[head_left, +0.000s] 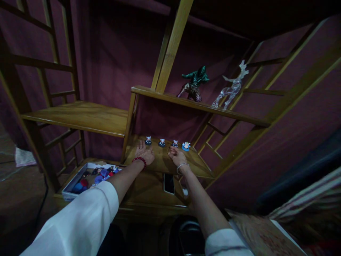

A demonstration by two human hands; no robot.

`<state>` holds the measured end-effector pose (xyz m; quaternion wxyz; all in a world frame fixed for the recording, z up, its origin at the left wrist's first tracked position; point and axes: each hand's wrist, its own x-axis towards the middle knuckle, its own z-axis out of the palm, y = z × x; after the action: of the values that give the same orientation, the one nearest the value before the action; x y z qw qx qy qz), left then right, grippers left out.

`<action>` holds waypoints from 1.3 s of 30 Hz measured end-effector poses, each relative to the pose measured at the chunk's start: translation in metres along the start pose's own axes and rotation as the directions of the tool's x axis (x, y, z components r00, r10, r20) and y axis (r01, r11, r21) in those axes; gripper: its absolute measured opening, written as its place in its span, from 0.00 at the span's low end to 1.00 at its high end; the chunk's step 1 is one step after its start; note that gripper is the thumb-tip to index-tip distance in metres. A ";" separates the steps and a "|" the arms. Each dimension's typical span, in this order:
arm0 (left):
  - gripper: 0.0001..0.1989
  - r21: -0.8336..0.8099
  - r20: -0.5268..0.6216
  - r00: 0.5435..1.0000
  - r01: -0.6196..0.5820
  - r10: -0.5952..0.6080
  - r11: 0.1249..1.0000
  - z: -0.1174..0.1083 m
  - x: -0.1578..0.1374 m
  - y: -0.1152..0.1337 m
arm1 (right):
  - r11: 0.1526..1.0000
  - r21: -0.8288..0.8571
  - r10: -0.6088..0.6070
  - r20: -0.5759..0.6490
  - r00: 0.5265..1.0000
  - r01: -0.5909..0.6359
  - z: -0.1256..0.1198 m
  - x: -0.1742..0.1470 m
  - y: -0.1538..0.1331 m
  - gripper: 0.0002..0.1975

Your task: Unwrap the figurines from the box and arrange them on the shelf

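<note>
Three small white-headed figurines on dark bases stand in a row on the low wooden shelf (160, 160): a left one (148, 140), a middle one (162, 143) and a right one (175, 143). At the row's right end is a blue-and-white figurine (185, 146) on a blue base. My left hand (144, 153), with a red bead bracelet, is open, fingers apart, just in front of the left figurine. My right hand (178, 156), wearing a pale bracelet, has loosely bent fingers close to the right dark-based figurine. Whether they touch it is unclear; nothing shows in its grip.
A shallow box (76, 177) of colourful figurines sits at lower left. A phone (169, 183) lies in front of the shelf, between my forearms. Above stand a green-cloaked figure (196, 81) and a clear deer ornament (230, 89). A wooden post (170, 49) rises behind.
</note>
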<state>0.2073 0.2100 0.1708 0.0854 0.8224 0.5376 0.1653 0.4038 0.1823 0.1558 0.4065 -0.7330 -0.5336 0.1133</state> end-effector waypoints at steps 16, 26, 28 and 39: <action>0.26 0.007 0.043 0.999 0.006 -0.006 1.000 -0.004 -0.002 0.003 | 0.951 -0.302 0.050 -0.077 0.996 -0.071 0.037 0.027 -0.045 0.24; 0.26 -0.016 0.016 1.000 -0.016 0.016 1.000 -0.003 -0.003 0.003 | 0.923 -0.383 0.048 -0.008 0.999 -0.047 0.038 0.034 -0.044 0.20; 0.26 -0.009 0.020 1.000 -0.013 0.013 1.000 -0.003 -0.003 0.003 | 0.931 -0.363 0.055 0.012 0.998 -0.047 0.037 0.033 -0.046 0.21; 0.27 0.032 0.001 1.000 -0.005 0.005 0.999 0.000 -0.002 0.003 | 0.937 -0.342 0.093 0.046 0.995 -0.072 0.033 0.032 -0.049 0.19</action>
<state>0.2092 0.2075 0.1711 0.0719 0.8251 0.5381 0.1565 0.3629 0.2306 0.1778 0.2520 -0.8101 -0.5261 0.0590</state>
